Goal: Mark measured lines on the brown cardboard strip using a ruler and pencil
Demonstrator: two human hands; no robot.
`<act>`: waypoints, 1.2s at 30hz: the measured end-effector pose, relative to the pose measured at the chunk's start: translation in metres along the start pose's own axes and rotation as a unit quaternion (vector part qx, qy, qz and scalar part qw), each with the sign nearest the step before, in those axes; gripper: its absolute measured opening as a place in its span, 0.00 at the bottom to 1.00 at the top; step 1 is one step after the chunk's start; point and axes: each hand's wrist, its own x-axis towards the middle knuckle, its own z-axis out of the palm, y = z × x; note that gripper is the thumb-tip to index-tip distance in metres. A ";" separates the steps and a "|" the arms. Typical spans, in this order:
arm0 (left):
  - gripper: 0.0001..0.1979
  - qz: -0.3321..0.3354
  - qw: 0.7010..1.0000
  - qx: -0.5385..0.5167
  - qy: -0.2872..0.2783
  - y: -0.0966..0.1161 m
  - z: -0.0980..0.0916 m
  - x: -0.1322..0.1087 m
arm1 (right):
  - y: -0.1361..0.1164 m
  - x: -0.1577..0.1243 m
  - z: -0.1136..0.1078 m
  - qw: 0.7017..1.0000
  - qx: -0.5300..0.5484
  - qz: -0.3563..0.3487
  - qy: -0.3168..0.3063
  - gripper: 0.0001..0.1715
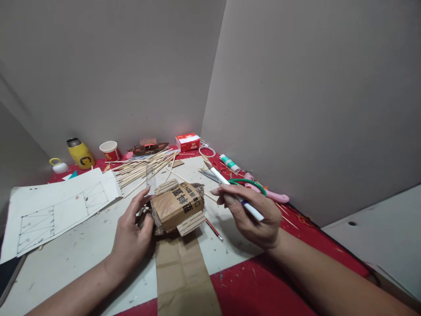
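Note:
A small brown cardboard model [174, 204] with dark printed characters and corrugated strips along two sides is tilted above the white board. My left hand [134, 226] grips its left end between thumb and fingers. To the right of the model, my right hand [251, 213] holds a white marker [253, 210] between thumb and fingers, its brown end pointing up and left, apart from the cardboard. Under the model a strip of brown paper [184, 272] runs toward the near edge. A red pencil [214, 230] lies between the model and my right hand.
Thin wooden sticks [141, 170] are piled behind the model. A sheet with line drawings [66, 206] lies at left. Farther back stand a yellow bottle [80, 153], a paper cup [110, 150], a model boat [148, 147] and a red box [187, 142]. Green-and-pink scissors [274, 196] lie at right.

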 end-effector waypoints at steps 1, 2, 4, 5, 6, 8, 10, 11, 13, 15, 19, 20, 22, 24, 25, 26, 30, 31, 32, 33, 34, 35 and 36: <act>0.25 0.003 1.000 0.002 0.000 0.000 0.000 0.000 | 0.000 0.000 0.000 1.000 -0.001 0.000 0.000 0.33; 0.25 0.004 1.000 0.003 0.000 0.000 0.000 0.000 | 0.000 0.000 0.000 1.000 -0.004 0.000 0.000 0.33; 0.25 0.003 1.000 0.004 0.001 -0.001 0.001 0.000 | -0.001 0.000 0.000 1.000 -0.008 0.001 0.000 0.32; 0.25 0.001 1.000 0.004 0.001 -0.001 0.001 0.001 | -0.001 0.000 0.000 1.000 -0.010 0.001 0.000 0.33; 0.25 0.000 1.000 0.003 0.002 -0.001 0.001 0.001 | -0.002 0.000 0.000 1.000 -0.010 0.001 0.000 0.33; 0.25 -0.006 1.000 -0.003 0.002 0.000 0.001 0.001 | -0.003 0.000 0.000 1.000 -0.010 0.000 -0.001 0.33; 0.25 -0.015 1.000 -0.014 0.000 0.001 0.001 0.001 | -0.003 0.000 -0.001 1.000 -0.009 -0.001 -0.002 0.34; 0.25 -0.022 1.000 -0.021 -0.001 0.002 0.000 0.001 | -0.003 0.000 -0.001 1.000 -0.008 -0.001 -0.003 0.34; 0.25 -0.038 0.998 -0.040 -0.002 0.003 -0.001 0.001 | -0.002 -0.001 -0.001 1.000 -0.004 0.001 -0.002 0.34; 0.26 -0.061 0.996 -0.068 -0.001 0.005 -0.002 0.002 | -0.001 -0.002 -0.001 1.000 0.002 0.005 -0.001 0.34; 0.26 -0.119 0.985 -0.123 -0.004 0.009 -0.006 0.006 | 0.001 -0.003 -0.002 1.000 0.009 0.008 0.003 0.34; 0.26 -0.131 0.982 -0.136 -0.004 0.010 -0.007 0.008 | 0.001 -0.003 -0.002 1.000 0.008 0.007 0.005 0.34; 0.26 -0.155 0.973 -0.170 -0.006 0.012 -0.008 0.010 | 0.001 -0.003 -0.002 1.000 0.006 0.008 0.009 0.34; 0.28 -0.176 0.962 -0.209 -0.011 0.012 -0.009 0.012 | 0.001 -0.004 -0.002 1.000 0.004 0.010 0.012 0.34; 0.28 -0.183 0.957 -0.226 -0.013 0.013 -0.009 0.012 | 0.001 -0.004 -0.002 1.000 0.004 0.010 0.013 0.34; 0.29 -0.188 0.953 -0.239 -0.015 0.013 -0.009 0.013 | 0.001 -0.004 -0.002 1.000 0.003 0.009 0.014 0.34; 0.30 -0.195 0.945 -0.262 -0.016 0.013 -0.009 0.015 | 0.002 -0.004 -0.001 1.000 -0.009 -0.002 0.019 0.34; 0.30 -0.197 0.944 -0.265 -0.015 0.013 -0.008 0.015 | 0.002 -0.004 -0.001 1.000 -0.012 -0.004 0.020 0.34; 0.30 -0.200 0.943 -0.266 -0.015 0.013 -0.008 0.016 | 0.002 -0.003 -0.001 1.000 -0.015 -0.005 0.020 0.35; 0.30 -0.204 0.942 -0.266 -0.016 0.013 -0.008 0.016 | 0.002 -0.003 -0.001 1.000 -0.017 -0.005 0.021 0.35; 0.30 -0.206 0.942 -0.265 -0.016 0.013 -0.008 0.016 | 0.002 -0.003 -0.001 1.000 -0.020 -0.004 0.021 0.35; 0.30 -0.206 0.942 -0.264 -0.017 0.012 -0.008 0.015 | 0.001 -0.003 -0.001 1.000 -0.022 -0.003 0.022 0.35; 0.30 -0.204 0.943 -0.261 -0.016 0.012 -0.007 0.015 | 0.001 -0.003 -0.001 0.999 -0.025 -0.001 0.022 0.35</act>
